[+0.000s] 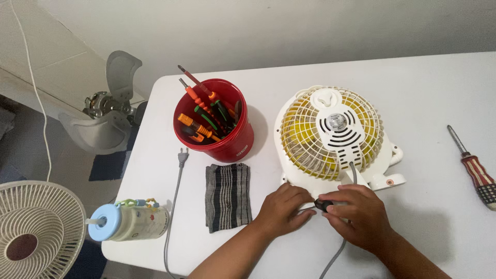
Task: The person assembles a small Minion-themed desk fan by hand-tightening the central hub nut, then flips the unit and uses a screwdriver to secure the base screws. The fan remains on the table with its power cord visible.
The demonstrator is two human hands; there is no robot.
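Note:
A small white fan (330,134) with yellow blades lies face down on the white table (434,88). Its grey cord (336,253) runs from the back toward me. My left hand (281,209) and my right hand (359,214) meet at the fan's near edge. Between their fingertips sits a small black part (323,205) on the cord, pinched by both hands. What lies under the fingers is hidden.
A red bucket (219,134) of screwdrivers stands left of the fan, a striped grey cloth (228,196) below it. A grey plug and cable (178,175), a lying bottle (126,221), a red-handled screwdriver (475,170) at right. Fan parts (106,111) and a grille (39,227) on the floor.

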